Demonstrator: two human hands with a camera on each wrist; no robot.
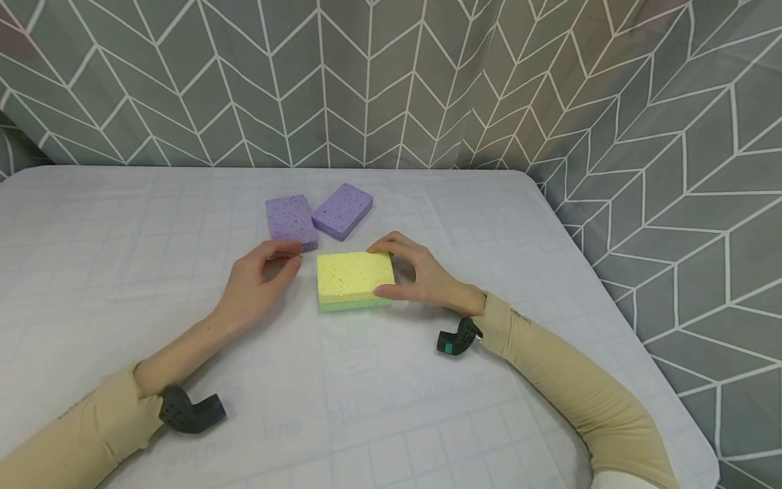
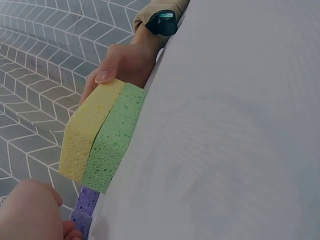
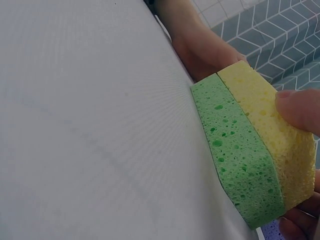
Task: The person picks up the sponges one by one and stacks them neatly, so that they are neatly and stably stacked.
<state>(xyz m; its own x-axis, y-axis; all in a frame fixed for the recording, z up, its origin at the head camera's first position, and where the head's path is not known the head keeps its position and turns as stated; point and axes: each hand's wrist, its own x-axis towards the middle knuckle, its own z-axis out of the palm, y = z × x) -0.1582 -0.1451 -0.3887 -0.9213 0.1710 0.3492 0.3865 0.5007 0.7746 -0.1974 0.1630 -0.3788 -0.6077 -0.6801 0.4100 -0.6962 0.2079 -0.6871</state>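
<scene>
A yellow sponge (image 1: 354, 275) lies flat on a green sponge (image 1: 354, 305), their edges nearly lined up. From the right side, my right hand (image 1: 421, 275) holds the yellow sponge, thumb at its front edge and fingers at its back edge. My left hand (image 1: 259, 278) is at the near edge of a purple sponge (image 1: 290, 216), its fingertips overlapping that edge and its fingers loosely bent. Whether they touch it cannot be told. Beside it lies a second purple sponge (image 1: 343, 210), turned at an angle. In the right wrist view, the green sponge (image 3: 235, 150) rests on the tabletop.
A white, faintly gridded cloth covers the table (image 1: 153, 224). Behind it and along the right hangs a grey curtain (image 1: 342, 81) with white chevron lines. Black wrist devices (image 1: 191, 409) are worn over both beige sleeves (image 1: 568, 367).
</scene>
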